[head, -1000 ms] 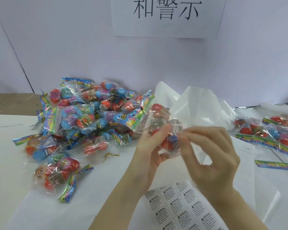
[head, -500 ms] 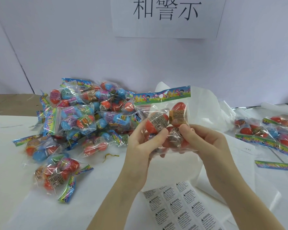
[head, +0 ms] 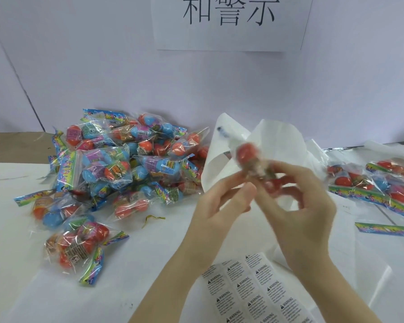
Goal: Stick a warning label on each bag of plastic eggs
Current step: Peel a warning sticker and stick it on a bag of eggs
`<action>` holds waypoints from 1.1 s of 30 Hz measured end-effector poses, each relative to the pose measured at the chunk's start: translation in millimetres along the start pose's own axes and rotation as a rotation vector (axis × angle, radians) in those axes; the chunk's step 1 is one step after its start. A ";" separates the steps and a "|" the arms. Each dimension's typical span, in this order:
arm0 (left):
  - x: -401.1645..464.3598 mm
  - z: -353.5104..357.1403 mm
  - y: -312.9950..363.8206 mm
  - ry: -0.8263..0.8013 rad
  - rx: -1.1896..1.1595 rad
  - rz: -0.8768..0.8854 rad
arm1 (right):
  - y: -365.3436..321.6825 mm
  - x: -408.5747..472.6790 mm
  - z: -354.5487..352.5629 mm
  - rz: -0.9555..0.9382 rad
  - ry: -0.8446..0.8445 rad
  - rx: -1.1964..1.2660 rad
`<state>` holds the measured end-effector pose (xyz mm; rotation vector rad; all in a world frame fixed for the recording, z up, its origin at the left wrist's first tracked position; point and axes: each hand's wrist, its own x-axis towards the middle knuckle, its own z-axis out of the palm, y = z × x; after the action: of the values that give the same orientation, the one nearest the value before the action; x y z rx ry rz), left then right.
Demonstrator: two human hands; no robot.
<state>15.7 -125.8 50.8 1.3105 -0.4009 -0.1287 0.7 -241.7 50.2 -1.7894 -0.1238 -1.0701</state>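
Note:
A clear bag of red plastic eggs [head: 251, 159] is held up over the middle of the table, blurred by motion. My right hand [head: 306, 206] grips its lower part with curled fingers. My left hand [head: 222, 201] is just left of the bag with its thumb and fingers near the bag's bottom; whether it holds the bag I cannot tell. A sheet of white warning labels [head: 254, 292] lies flat on the table below my hands.
A big pile of egg bags [head: 126, 164] covers the left of the white table, with loose bags at the front left [head: 77, 245]. More bags [head: 378, 183] lie at the right. Crumpled white paper [head: 278, 145] stands behind my hands. A paper sign [head: 229, 22] hangs on the wall.
The bag has been turned in my hands: its coloured header, which faced me half a second ago, is out of sight now. My left hand has come a little away from it.

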 end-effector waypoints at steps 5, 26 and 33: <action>2.5 -5.6 4.6 0.085 -0.303 -0.014 | -8.2 -6.1 2.1 -0.072 -0.386 0.232; 7.7 -28.0 12.3 0.319 -0.359 -0.049 | 28.0 28.3 -30.5 0.522 -0.765 -0.118; 10.6 -31.0 13.9 0.390 -0.424 0.038 | 22.8 31.9 -27.6 0.540 -0.244 0.417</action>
<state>34.8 -97.2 60.2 0.8809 -0.0575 0.0724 15.1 -286.4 59.7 -1.4447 -0.0057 -0.4022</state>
